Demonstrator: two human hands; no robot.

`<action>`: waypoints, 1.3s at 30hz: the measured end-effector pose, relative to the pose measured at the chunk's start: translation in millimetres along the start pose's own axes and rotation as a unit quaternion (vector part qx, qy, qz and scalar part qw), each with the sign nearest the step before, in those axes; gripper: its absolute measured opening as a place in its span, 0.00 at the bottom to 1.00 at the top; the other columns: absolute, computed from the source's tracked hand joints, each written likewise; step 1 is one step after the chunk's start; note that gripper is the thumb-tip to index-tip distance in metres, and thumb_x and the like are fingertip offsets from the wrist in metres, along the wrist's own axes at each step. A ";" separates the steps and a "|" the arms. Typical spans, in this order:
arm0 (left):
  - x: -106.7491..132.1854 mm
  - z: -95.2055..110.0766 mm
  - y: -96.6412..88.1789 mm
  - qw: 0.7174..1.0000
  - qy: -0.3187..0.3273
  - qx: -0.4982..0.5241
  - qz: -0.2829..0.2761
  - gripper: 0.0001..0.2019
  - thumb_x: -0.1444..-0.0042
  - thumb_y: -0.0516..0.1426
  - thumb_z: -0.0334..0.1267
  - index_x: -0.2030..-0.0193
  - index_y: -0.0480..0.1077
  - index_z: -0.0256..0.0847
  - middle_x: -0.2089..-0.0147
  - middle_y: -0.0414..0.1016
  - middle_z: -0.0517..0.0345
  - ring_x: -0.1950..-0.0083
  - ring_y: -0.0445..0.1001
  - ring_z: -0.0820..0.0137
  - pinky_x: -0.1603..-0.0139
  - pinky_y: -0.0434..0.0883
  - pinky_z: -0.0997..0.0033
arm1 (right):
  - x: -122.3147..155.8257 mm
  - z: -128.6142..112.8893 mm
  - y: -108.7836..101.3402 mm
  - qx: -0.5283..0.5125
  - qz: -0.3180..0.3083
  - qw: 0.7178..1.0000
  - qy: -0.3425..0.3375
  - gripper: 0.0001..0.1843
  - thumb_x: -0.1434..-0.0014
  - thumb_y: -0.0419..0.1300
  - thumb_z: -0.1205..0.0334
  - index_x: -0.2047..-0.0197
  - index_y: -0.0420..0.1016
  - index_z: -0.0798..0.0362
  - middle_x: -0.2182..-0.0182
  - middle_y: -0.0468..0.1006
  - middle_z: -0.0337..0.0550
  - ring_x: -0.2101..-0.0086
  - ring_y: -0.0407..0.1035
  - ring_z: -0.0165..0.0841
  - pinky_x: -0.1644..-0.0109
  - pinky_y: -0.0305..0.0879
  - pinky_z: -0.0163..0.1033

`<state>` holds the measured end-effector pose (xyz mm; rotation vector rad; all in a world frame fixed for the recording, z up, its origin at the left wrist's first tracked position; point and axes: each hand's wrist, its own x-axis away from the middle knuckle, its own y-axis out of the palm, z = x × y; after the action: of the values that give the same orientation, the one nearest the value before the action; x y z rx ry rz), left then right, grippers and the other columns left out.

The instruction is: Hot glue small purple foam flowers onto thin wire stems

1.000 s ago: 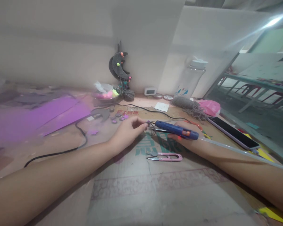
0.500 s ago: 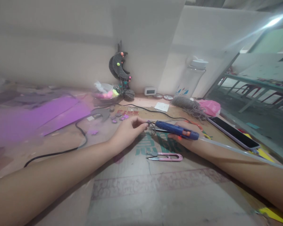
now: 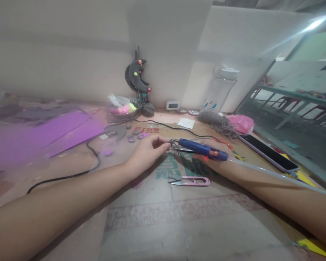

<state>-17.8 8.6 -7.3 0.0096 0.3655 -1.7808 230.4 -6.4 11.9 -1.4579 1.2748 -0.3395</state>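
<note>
My left hand (image 3: pixel 148 152) pinches a small dark grey piece (image 3: pixel 171 141) between thumb and fingertips; a thin grey strand loops down from it. My right hand (image 3: pixel 217 164) is wrapped round a blue hot glue gun (image 3: pixel 197 146), partly hidden behind the gun's body. The gun points left, its nozzle at or very close to the small piece; contact is hard to make out. A clear glue stick (image 3: pixel 271 173) trails from its rear over my right forearm. Just below the hands lie pink thread snips (image 3: pixel 197 181) on the cardboard surface.
Purple sheets (image 3: pixel 73 128) and small purple cut-outs (image 3: pixel 132 138) lie left. A black cord (image 3: pixel 62 178) crosses the table. Behind stand a grey crescent ornament (image 3: pixel 138 78), a bowl (image 3: pixel 123 113) and a bottle (image 3: pixel 220 90). Right are grey yarn (image 3: pixel 214 119) and a phone (image 3: pixel 268 152).
Hardly anything differs. The glue gun and my right hand sit very slightly further left; my left hand keeps its pinch.
</note>
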 end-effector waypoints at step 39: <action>1.4 -0.2 0.3 0.999 -0.029 -0.034 -0.009 0.11 0.43 0.59 0.45 0.64 0.72 0.38 0.65 0.78 0.55 0.64 0.73 0.68 0.62 0.67 0.68 | -105.7 113.9 -0.2 0.099 -0.029 0.970 0.221 0.24 0.37 0.57 0.47 0.54 0.78 0.60 0.62 0.83 0.52 0.64 0.76 0.39 0.63 0.69 0.37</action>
<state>-17.9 7.2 -7.8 -0.0935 0.3867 -1.7819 279.0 141.1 17.4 -1.2904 1.5002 -0.8440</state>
